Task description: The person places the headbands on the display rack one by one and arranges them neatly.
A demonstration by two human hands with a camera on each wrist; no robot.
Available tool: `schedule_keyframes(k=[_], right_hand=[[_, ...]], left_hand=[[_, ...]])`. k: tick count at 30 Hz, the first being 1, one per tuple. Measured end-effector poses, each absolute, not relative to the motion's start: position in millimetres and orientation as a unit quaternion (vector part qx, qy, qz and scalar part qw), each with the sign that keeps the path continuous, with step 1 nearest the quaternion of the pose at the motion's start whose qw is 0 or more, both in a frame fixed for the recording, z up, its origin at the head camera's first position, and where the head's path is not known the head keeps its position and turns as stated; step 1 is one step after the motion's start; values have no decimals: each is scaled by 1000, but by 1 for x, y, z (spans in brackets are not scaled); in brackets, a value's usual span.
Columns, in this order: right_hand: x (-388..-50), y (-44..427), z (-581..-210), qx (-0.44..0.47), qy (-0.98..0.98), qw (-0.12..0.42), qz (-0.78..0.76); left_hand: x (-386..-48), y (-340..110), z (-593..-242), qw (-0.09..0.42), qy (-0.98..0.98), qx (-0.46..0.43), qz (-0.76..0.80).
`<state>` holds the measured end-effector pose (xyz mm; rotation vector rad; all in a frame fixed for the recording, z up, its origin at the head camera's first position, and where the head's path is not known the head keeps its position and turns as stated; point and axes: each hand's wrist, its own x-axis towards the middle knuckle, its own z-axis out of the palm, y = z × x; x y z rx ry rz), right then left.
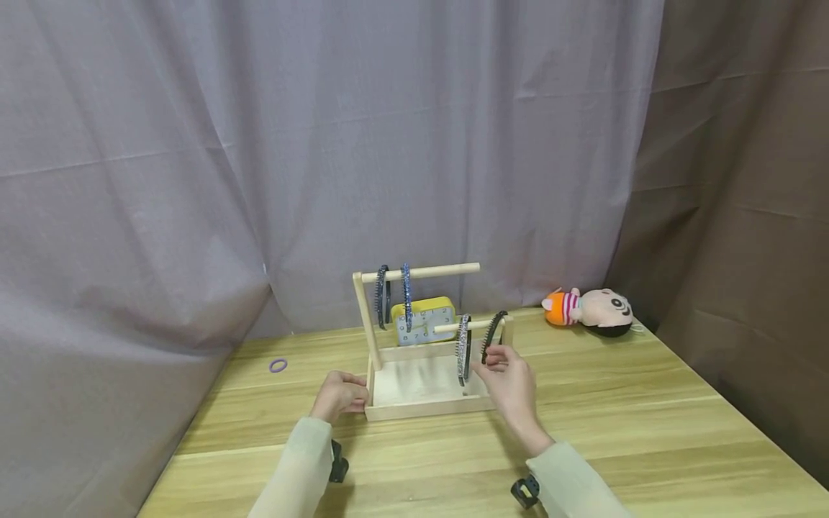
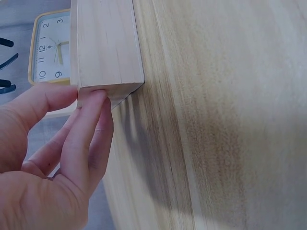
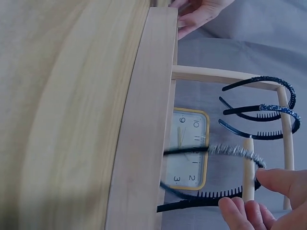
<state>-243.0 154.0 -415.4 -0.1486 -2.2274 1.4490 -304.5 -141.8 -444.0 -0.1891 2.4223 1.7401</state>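
My left hand (image 1: pixel 340 394) grips the left end of a pale wooden tray stand (image 1: pixel 430 409), thumb over the rim and fingers against the end wall. On the right, my right hand (image 1: pixel 512 385) holds a black toothed headband (image 1: pixel 494 332) on the lower bar (image 1: pixel 479 325), though its fingers partly hide the contact. Just left of it hangs a silver glittery headband (image 1: pixel 462 350), close to my right thumb. Two more headbands, one dark (image 1: pixel 380 296) and one blue glittery (image 1: pixel 406 295), hang from the upper bar (image 1: pixel 447 270).
Behind the stand is a yellow-framed clock (image 1: pixel 427 316). A purple ring (image 1: pixel 278 365) lies to the left on the wooden table (image 1: pixel 414 475). At the back right lies a plush doll (image 1: pixel 589 309). Grey curtains (image 1: pixel 414 129) hang behind the table.
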Motion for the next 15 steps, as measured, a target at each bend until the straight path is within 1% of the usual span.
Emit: schedule_keyframes(k=[9, 15], right_hand=[[-242, 163, -424, -54, -806, 238, 539], [-242, 169, -422, -53, -809, 241, 534]], left_hand=[[-303, -141, -443, 72, 816, -69, 569], [-304, -142, -439, 65, 815, -71, 571]])
